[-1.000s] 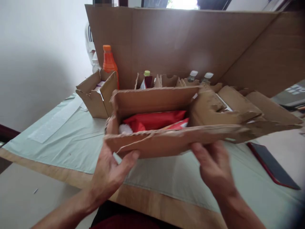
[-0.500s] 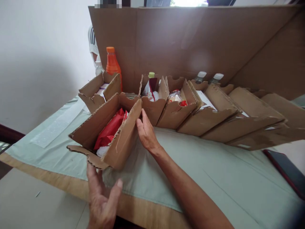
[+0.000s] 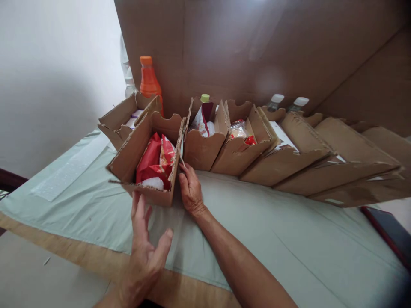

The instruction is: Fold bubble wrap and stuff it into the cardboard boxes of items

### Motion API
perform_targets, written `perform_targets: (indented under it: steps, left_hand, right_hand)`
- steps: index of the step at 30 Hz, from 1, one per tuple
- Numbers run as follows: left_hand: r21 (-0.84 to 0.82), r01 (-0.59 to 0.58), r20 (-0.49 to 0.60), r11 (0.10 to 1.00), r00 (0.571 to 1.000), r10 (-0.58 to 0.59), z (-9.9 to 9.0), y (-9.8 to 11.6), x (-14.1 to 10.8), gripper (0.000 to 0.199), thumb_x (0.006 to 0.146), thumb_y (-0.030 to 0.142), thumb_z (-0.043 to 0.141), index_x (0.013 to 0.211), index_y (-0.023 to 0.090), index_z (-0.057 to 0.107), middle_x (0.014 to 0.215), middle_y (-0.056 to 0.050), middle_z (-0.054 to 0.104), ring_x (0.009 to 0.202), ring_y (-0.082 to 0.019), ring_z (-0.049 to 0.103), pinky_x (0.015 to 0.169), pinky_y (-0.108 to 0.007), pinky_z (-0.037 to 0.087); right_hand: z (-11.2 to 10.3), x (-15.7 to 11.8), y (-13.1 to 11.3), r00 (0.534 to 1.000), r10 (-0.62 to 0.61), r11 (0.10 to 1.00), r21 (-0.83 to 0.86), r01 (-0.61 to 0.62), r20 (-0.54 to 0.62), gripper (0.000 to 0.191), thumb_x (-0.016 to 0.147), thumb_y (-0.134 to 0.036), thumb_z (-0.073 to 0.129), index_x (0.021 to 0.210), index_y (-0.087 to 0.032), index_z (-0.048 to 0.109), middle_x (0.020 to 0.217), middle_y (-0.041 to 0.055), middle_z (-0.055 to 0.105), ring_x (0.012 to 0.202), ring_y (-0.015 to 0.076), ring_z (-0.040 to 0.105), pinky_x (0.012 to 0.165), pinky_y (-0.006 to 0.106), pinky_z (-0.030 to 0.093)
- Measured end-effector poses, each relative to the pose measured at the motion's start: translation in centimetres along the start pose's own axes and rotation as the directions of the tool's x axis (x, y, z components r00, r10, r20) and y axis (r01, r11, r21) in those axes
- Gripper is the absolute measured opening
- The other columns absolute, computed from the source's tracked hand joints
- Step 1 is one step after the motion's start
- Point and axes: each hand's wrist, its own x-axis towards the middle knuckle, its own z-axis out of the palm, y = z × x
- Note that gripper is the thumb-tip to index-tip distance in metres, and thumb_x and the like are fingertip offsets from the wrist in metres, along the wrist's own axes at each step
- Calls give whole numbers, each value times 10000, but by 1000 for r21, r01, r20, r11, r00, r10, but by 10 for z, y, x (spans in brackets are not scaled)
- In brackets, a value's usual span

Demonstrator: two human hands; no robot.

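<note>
An open-topped cardboard box (image 3: 128, 160) stands on the cloth-covered table, with red packets (image 3: 154, 160) and a white bubbly bundle (image 3: 153, 183) inside. My left hand (image 3: 146, 252) is at its near end, fingertips against the lower front wall and thumb spread away. Along the box's right side lies my right hand (image 3: 190, 186), fingers stretched out against the wall. Neither hand wraps around the box. Just right of it is another cardboard box (image 3: 204, 152), holding a white and maroon packet (image 3: 203, 122).
Several cardboard boxes lean in a row to the right, one of them a box with clear-wrapped items (image 3: 239, 128). A smaller box (image 3: 111, 124) and an orange bottle (image 3: 149, 81) stand at back left. Behind rises a cardboard panel (image 3: 224, 51). A dark tablet-like device (image 3: 387, 231) lies far right.
The box with red packets has moved away from me and turned straighter, now close beside the row. Both hands moved along with it. The camera view has tilted down slightly.
</note>
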Motion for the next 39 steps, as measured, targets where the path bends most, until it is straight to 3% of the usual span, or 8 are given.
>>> perform_targets:
  steps: [10,16,21,23,28,32,36,39]
  left_hand:
    - [219,-40,262,975,965,-19,47,-53,120,847,900,350,579,1620,103,207,1681,-262,258,1553,-381,299,1215,-612,322]
    - [404,-264,520,876,854,17,47,-56,94,659,888,333,595,1498,107,489,1564,-231,496,1493,-395,411,1236,-643,256]
    - [375,-512,743,773,664,79,-8,-41,43,617,858,276,662,1464,212,567,1626,-154,435,1527,-383,367,1241,-629,284]
    - [352,-553,764,755,636,110,-38,-41,24,680,862,251,667,1521,260,500,1638,-107,424,1534,-350,366,1246,-592,316]
    - [426,-529,608,734,768,201,-102,-62,-8,652,912,221,629,1540,288,468,1548,-83,555,1467,-302,485,1216,-505,417]
    - [478,-443,318,759,892,320,-111,-72,-14,441,892,122,610,1315,238,649,1245,-110,758,1241,-278,687,1106,-460,538]
    - [466,-423,191,777,906,378,-103,-67,-15,352,851,84,625,1164,231,689,1110,-93,784,1119,-282,735,1019,-455,595]
    - [468,-360,80,807,927,367,-101,-65,-20,451,866,90,622,1296,225,636,1278,-125,714,1215,-283,683,1025,-426,587]
  right_hand:
    - [-3,8,18,949,266,960,135,-245,-171,484,1003,-557,362,1121,-189,655,1161,131,727,921,222,711,864,386,561]
    - [-5,13,20,927,325,941,162,-298,-184,460,966,-572,362,1041,-197,617,1013,112,735,763,208,712,711,356,570]
    - [-6,4,3,963,259,962,114,-249,-80,309,947,-469,486,988,-204,640,814,50,713,708,199,690,691,345,562]
    - [-3,0,-12,979,203,976,89,-200,-25,255,931,-421,548,1011,-209,664,844,47,723,736,193,687,734,352,564]
    - [22,36,-67,982,-37,999,6,37,186,402,953,-335,524,1339,-253,599,926,16,725,783,172,669,796,335,567]
    - [62,102,-107,927,-85,950,-251,186,365,672,906,-267,557,1564,-258,418,840,2,723,749,214,668,820,363,535]
    - [92,142,-122,910,-22,835,-492,245,415,309,914,-237,574,1191,-211,708,735,48,709,728,259,661,748,354,485]
    - [96,133,-126,895,-54,828,-481,288,443,189,962,-232,528,938,-233,715,735,39,713,713,236,659,693,315,440]
